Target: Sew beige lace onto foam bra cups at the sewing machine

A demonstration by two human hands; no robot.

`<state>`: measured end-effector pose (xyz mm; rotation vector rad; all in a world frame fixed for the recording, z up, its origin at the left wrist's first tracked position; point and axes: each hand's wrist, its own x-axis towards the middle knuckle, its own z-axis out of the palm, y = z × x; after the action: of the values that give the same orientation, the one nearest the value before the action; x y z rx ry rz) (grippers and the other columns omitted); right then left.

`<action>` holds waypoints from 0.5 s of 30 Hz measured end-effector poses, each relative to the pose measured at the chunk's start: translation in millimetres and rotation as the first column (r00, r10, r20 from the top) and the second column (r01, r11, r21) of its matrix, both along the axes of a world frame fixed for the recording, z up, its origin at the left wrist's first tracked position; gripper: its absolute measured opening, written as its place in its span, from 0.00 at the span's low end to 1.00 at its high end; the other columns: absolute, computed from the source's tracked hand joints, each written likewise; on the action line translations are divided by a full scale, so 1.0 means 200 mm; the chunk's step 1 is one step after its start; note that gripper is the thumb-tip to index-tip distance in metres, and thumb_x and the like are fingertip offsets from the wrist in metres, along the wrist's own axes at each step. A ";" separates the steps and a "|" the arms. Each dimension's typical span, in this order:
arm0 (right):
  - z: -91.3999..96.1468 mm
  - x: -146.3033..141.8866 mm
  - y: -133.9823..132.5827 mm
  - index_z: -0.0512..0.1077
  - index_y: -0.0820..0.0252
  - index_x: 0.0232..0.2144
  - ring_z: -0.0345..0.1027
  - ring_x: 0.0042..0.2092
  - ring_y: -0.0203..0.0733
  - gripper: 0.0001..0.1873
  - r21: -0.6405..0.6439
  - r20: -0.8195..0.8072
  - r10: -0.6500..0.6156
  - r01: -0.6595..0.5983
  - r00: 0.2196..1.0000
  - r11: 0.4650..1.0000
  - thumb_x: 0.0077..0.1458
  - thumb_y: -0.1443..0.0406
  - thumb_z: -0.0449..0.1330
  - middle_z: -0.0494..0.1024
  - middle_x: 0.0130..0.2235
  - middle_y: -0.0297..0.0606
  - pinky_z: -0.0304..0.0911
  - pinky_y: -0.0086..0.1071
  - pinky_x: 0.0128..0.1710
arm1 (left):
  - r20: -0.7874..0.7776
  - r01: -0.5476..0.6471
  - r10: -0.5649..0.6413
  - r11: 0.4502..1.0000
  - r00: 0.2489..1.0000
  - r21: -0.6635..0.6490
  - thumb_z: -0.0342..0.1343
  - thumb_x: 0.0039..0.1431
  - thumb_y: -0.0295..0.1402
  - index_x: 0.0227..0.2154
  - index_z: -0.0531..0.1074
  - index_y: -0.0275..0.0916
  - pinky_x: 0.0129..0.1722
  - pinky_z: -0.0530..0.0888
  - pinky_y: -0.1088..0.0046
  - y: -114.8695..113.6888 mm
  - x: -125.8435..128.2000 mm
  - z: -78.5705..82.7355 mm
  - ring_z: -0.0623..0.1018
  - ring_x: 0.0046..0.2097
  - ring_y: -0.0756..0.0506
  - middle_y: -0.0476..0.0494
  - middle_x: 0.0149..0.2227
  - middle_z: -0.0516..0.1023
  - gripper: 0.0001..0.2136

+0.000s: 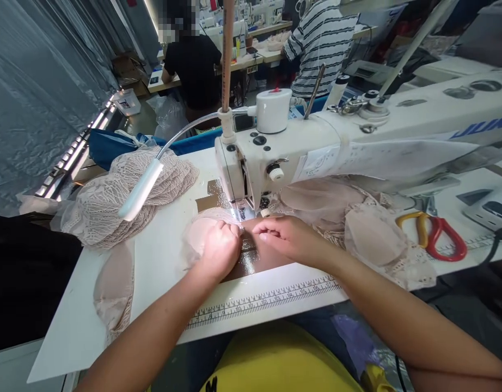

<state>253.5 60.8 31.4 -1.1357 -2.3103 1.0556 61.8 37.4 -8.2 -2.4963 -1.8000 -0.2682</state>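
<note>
A white sewing machine (238,163) stands before me, its lit presser foot (245,212) just beyond my fingers. My left hand (222,247) is closed on a beige bra cup (196,231), left of the foot. My right hand (283,237) sits right of the foot with its fingers curled and thumb tucked in. Whatever its fingertips grip, if anything, is hidden. Between the hands shows the shiny metal needle-plate area (248,261).
Stacked beige lace pieces (140,185) and a single cup (114,280) lie left. More cups (373,228) and red-and-yellow-handled scissors (445,239) lie right. A lamp (140,190) hangs over the stack. A ruler strip (271,296) lines the front edge. Two people sit beyond.
</note>
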 end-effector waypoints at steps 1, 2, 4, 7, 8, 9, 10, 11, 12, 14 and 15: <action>-0.02 -0.03 0.01 0.75 0.59 0.35 0.68 0.38 0.39 0.13 0.063 0.059 0.021 -0.025 0.998 0.998 0.58 0.70 0.50 0.78 0.36 0.37 0.59 0.31 0.37 | -0.009 0.025 -0.025 0.999 1.000 -0.022 0.47 0.57 0.25 0.22 0.69 0.36 0.28 0.66 0.65 0.00 0.05 -0.03 0.70 0.30 0.39 0.38 0.22 0.71 0.11; -0.04 -0.05 0.02 0.74 0.59 0.33 0.67 0.38 0.39 0.13 0.126 0.118 0.032 -0.047 0.993 0.991 0.58 0.71 0.50 0.77 0.36 0.37 0.58 0.30 0.37 | -0.010 0.044 -0.044 0.999 0.999 -0.032 0.47 0.58 0.26 0.23 0.69 0.36 0.28 0.66 0.64 -0.01 0.09 -0.05 0.71 0.30 0.38 0.37 0.23 0.71 0.11; -0.10 -0.08 0.02 0.74 0.60 0.32 0.66 0.38 0.38 0.12 0.224 0.240 0.038 -0.094 0.970 0.970 0.58 0.71 0.50 0.75 0.37 0.39 0.56 0.30 0.35 | -0.016 0.060 -0.061 0.997 0.998 -0.051 0.49 0.60 0.30 0.26 0.71 0.34 0.28 0.67 0.63 -0.05 0.11 -0.04 0.71 0.32 0.37 0.34 0.26 0.73 0.10; -0.18 -0.12 0.01 0.73 0.61 0.34 0.65 0.36 0.38 0.09 0.299 0.423 0.037 -0.179 0.905 0.937 0.58 0.68 0.53 0.73 0.40 0.41 0.54 0.30 0.31 | 0.081 0.112 -0.100 0.980 0.992 -0.162 0.48 0.62 0.32 0.27 0.71 0.34 0.30 0.68 0.65 -0.11 0.05 0.05 0.72 0.33 0.39 0.36 0.27 0.73 0.11; -0.19 -0.12 0.00 0.74 0.61 0.34 0.65 0.36 0.39 0.08 0.315 0.469 0.035 -0.205 0.882 0.927 0.58 0.67 0.54 0.73 0.40 0.42 0.53 0.30 0.30 | 0.164 0.156 -0.120 0.960 0.979 -0.232 0.47 0.64 0.33 0.26 0.70 0.35 0.30 0.68 0.67 -0.11 0.02 0.08 0.72 0.32 0.42 0.39 0.26 0.73 0.13; -0.20 -0.13 0.00 0.74 0.61 0.35 0.65 0.37 0.40 0.08 0.332 0.501 0.027 -0.221 0.865 0.917 0.58 0.67 0.54 0.73 0.40 0.42 0.52 0.31 0.30 | 0.263 0.211 -0.135 0.934 0.955 -0.288 0.46 0.65 0.33 0.25 0.69 0.36 0.30 0.69 0.69 -0.11 -0.02 0.11 0.71 0.31 0.44 0.41 0.26 0.72 0.14; -0.20 -0.13 -0.01 0.74 0.61 0.36 0.65 0.38 0.40 0.08 0.348 0.519 0.017 -0.229 0.855 0.909 0.58 0.68 0.54 0.73 0.40 0.42 0.52 0.31 0.30 | 0.357 0.263 -0.144 0.914 0.923 -0.309 0.45 0.66 0.33 0.25 0.69 0.36 0.30 0.69 0.71 -0.10 -0.05 0.13 0.72 0.31 0.46 0.43 0.27 0.73 0.15; -0.20 -0.13 -0.01 0.74 0.61 0.36 0.65 0.38 0.40 0.09 0.360 0.530 0.004 -0.229 0.848 0.904 0.58 0.70 0.54 0.73 0.41 0.41 0.52 0.31 0.30 | 0.427 0.295 -0.149 0.908 0.892 -0.298 0.45 0.66 0.33 0.27 0.70 0.36 0.32 0.71 0.72 -0.08 -0.07 0.14 0.73 0.32 0.47 0.43 0.30 0.74 0.14; -0.19 -0.13 -0.01 0.74 0.61 0.37 0.65 0.38 0.40 0.10 0.369 0.537 -0.009 -0.225 0.844 0.902 0.58 0.71 0.53 0.73 0.41 0.41 0.53 0.31 0.30 | 0.458 0.306 -0.161 0.915 0.874 -0.263 0.45 0.66 0.32 0.31 0.72 0.36 0.35 0.72 0.72 -0.07 -0.09 0.13 0.74 0.35 0.47 0.41 0.34 0.76 0.13; -0.19 -0.14 -0.02 0.74 0.60 0.40 0.65 0.38 0.40 0.12 0.381 0.541 -0.035 -0.208 0.840 0.901 0.59 0.72 0.52 0.73 0.42 0.41 0.54 0.31 0.30 | 0.413 0.295 -0.211 0.944 0.886 -0.151 0.46 0.66 0.30 0.41 0.73 0.35 0.41 0.73 0.67 -0.04 -0.11 0.08 0.75 0.41 0.44 0.37 0.43 0.77 0.11; -0.19 -0.14 -0.01 0.74 0.60 0.42 0.65 0.39 0.40 0.13 0.386 0.539 -0.045 -0.198 0.841 0.901 0.60 0.72 0.51 0.74 0.42 0.41 0.54 0.32 0.30 | 0.359 0.291 -0.237 0.951 0.903 -0.104 0.46 0.65 0.30 0.44 0.73 0.34 0.43 0.73 0.64 -0.02 -0.11 0.04 0.75 0.43 0.42 0.35 0.47 0.76 0.12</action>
<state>225.1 57.8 -5.7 -1.2686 -2.8412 0.2043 40.5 32.8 0.7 -2.9656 -1.6298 -0.6383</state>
